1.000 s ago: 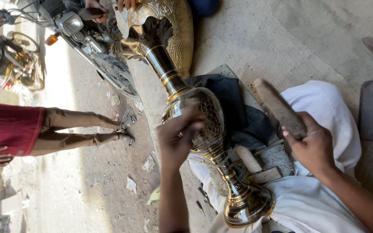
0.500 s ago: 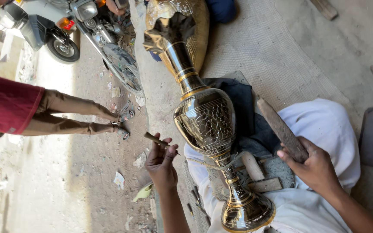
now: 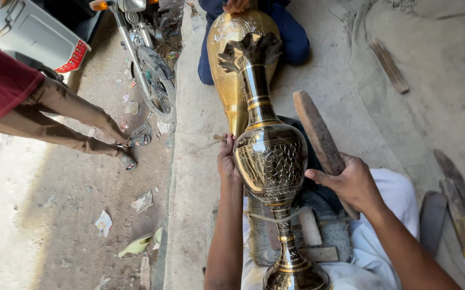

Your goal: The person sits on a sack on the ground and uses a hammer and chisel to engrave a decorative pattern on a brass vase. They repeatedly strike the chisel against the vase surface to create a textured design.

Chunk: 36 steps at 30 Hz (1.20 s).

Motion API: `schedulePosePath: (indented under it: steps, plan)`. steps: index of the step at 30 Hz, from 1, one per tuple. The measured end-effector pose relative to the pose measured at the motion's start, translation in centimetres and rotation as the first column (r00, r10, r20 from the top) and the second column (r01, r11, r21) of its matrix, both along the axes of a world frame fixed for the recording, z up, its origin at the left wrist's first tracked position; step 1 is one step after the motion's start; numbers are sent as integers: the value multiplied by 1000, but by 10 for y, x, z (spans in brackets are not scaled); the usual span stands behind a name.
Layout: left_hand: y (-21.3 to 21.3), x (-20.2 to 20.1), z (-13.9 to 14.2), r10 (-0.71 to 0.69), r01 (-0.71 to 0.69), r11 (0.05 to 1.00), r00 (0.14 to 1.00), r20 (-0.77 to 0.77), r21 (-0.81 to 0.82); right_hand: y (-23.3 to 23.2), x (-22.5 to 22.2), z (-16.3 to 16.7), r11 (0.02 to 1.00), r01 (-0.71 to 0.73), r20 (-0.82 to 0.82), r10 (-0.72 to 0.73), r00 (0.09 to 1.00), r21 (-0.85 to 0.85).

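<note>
brass vase (image 3: 271,161), tall, engraved, dark bands, lies across person's lap, flared mouth pointing away, foot near bottom edge. left hand (image 3: 226,161) against vase belly's left side, fingers closed round thin tool (image 3: 219,138). right hand (image 3: 351,181) just right of belly, gripping flat wooden mallet (image 3: 318,140), raised, angled up and away. dark cloth (image 3: 309,140) under vase. second golden vase (image 3: 238,64) beyond, held by another person in blue. motorcycle wheel (image 3: 154,80) upper left; passer-by's legs (image 3: 71,121) on dusty ground.
</note>
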<state>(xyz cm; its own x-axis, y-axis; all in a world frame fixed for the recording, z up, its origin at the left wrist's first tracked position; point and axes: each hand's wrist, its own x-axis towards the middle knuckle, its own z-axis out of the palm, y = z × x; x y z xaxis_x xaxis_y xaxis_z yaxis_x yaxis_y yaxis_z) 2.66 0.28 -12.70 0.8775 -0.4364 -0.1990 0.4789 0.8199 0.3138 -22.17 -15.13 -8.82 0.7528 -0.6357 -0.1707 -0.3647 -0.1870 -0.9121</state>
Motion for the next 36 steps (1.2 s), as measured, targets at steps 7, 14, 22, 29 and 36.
schedulePosePath:
  steps: [7, 14, 22, 29, 36]
  plan:
    - [-2, 7, 0, -30, 40, 992, 996, 82, -120, 13, 22, 3, 992, -75, -105, 64, 992, -99]
    - [0, 10, -10, -37, 51, 986, 995, 92, -158, 17, 25, -4, 996, -23, 41, 20, 999, 84]
    - [17, 11, -3, 89, -99, 994, 983, 158, 56, -1, 28, -29, 920, -126, 141, 79, 987, 372]
    - [22, 8, -3, 142, -175, 969, 972, 189, 174, -2, 29, -45, 841, -173, 210, 73, 975, 513]
    - [36, -28, 45, 17, -295, 883, 799, 601, 366, 3, 8, -56, 913, 129, 164, -206, 965, 388]
